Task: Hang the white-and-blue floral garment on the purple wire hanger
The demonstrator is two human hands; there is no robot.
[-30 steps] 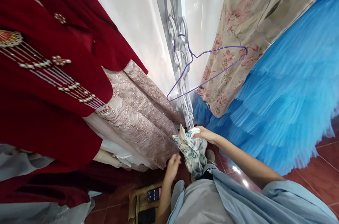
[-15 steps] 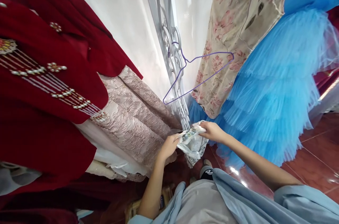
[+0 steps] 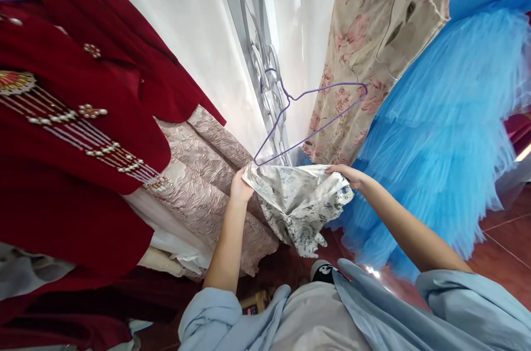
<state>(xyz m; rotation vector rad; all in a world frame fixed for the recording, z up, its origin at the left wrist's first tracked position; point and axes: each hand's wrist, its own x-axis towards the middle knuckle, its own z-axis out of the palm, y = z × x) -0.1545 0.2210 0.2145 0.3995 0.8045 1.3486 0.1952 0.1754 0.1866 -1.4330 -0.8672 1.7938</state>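
A white garment with a blue-grey floral print [image 3: 296, 204] is stretched between my two hands; its exact kind is unclear. My left hand [image 3: 241, 186] grips its upper left corner, fingers partly hidden. At the other upper corner, my right hand [image 3: 347, 174] pinches the cloth. Just above the garment's top edge hangs a bare purple wire hanger [image 3: 317, 132], its hook on a chain of grey rings [image 3: 271, 91]. The hanger's lower left corner comes very near the cloth beside my left hand; whether they touch, I cannot tell.
Left of me hang a dark red beaded dress [image 3: 103, 74] and a pale pink brocade skirt [image 3: 203, 174]. On the right are a beige floral garment [image 3: 352, 47] and a blue tiered tulle dress [image 3: 431, 135]. White curtains [image 3: 174, 14] hang behind, above a red tiled floor [image 3: 508, 229].
My hands have moved apart and up toward the hanger. The garment, bunched before, is now spread wide between them.
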